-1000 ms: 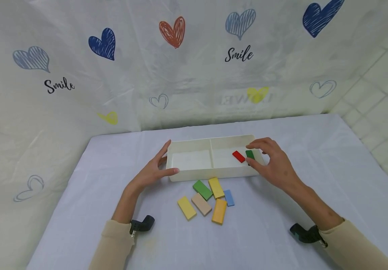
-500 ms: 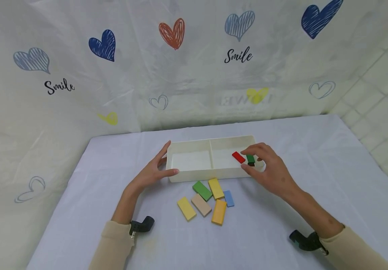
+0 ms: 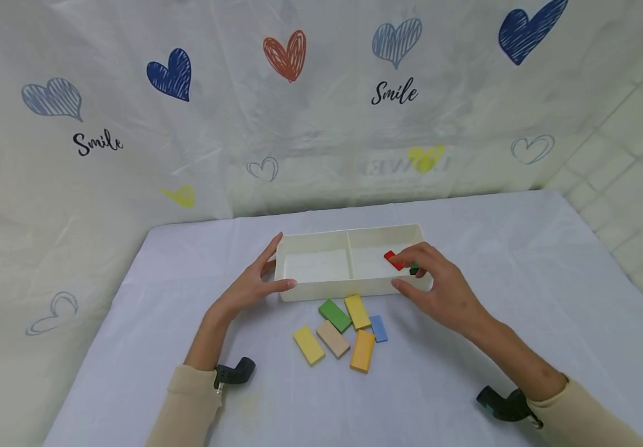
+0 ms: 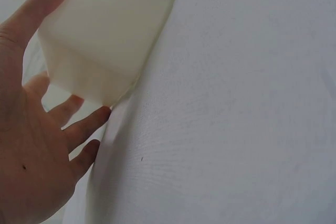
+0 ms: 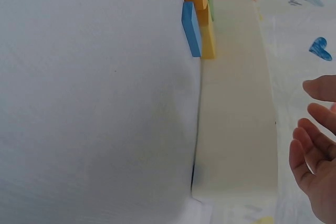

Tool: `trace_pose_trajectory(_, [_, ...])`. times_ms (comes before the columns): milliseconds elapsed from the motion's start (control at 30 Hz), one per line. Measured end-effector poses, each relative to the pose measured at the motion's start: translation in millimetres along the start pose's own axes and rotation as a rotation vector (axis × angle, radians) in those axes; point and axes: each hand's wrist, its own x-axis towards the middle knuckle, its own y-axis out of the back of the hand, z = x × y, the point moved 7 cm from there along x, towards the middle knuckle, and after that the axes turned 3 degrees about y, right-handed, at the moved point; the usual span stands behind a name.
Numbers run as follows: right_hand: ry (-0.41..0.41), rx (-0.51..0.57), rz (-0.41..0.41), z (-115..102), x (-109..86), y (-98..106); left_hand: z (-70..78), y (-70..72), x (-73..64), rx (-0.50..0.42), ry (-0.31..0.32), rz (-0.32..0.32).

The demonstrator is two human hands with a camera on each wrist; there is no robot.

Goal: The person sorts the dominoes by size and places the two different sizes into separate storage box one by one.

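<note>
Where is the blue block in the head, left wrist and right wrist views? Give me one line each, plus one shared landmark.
Head: the blue block is in the lower half, slightly right of centre, beside the orange block.
Left wrist: not in it.
Right wrist: near the top, slightly right of centre, just below the orange block.
Landmark: the white tray, near centre in head, upper left in left wrist, right of centre in right wrist.

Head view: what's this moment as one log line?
left grip: holds tray | right grip: near red block | tray: red block, green block | table: six blocks
</note>
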Motion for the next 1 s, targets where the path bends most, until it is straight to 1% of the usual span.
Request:
trace_pose_trajectory(200, [0.008,0.009,-0.023,-3.0,-0.2,-3.6,0.1,1.4,-0.3,0.008,0.005,0.004])
trace_pose_trajectory(633, [-0.014,0.021,-0.074,-8.0,-5.1,-8.9,1.5,1.5,2.1,0.012,-0.011,0.001])
trace_pose_trajectory(1000, [-0.010,0.082,-0.134,-8.4,-11.9,-18.5,-1.8,1.0,0.9,0.005,0.008,0.001])
